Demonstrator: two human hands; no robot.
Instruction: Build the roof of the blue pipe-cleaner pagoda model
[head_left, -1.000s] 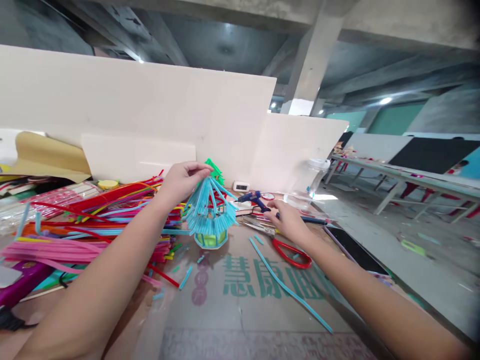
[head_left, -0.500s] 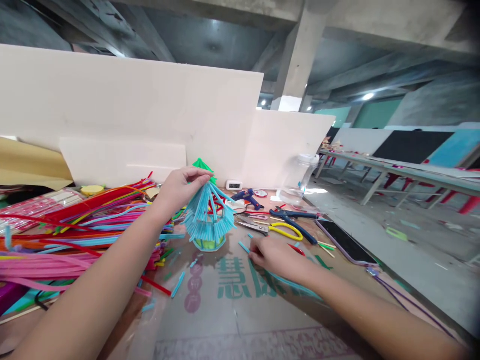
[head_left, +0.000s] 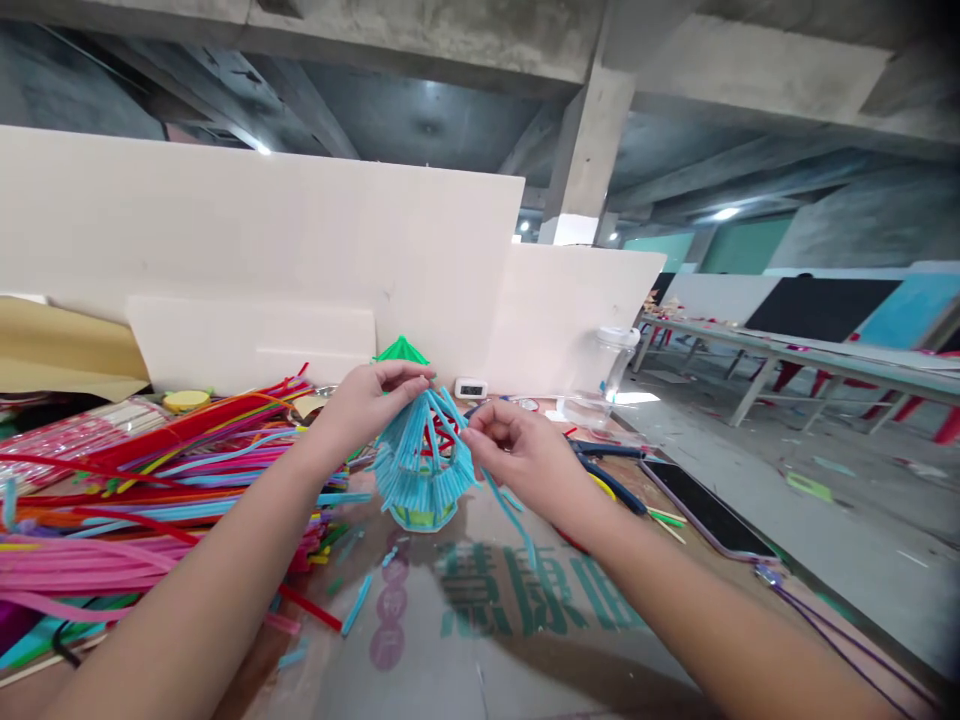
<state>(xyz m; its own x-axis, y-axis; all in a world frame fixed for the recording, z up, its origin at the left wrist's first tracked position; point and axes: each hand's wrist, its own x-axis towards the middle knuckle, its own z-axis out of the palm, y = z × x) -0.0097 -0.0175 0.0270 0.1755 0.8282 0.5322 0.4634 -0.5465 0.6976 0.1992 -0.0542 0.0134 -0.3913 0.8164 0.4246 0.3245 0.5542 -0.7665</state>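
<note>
A small pavilion-like model of light blue pipe cleaners (head_left: 416,485) stands on the work surface, red strands showing inside its frame and a pale green band at its base. Above it rises a green pointed top (head_left: 402,350). My left hand (head_left: 367,405) pinches the upper end of the blue strands, just under the green part. At the model's right side, my right hand (head_left: 521,455) grips a loose light blue pipe cleaner (head_left: 517,525) between thumb and fingers; its lower end dangles below the hand. The fingertips hide where its upper end meets the model.
Bundles of coloured pipe cleaners (head_left: 112,560) cover the left side. To the right lie blue-handled pliers (head_left: 615,480) and a phone (head_left: 709,508). A small digital clock (head_left: 471,388) and a clear plastic jar (head_left: 604,365) stand behind, before white boards (head_left: 262,240).
My right hand has risen from the table to the model's right side, bringing the light blue pipe cleaner along. My left hand keeps its pinch near the top. The view has tilted slightly up.
</note>
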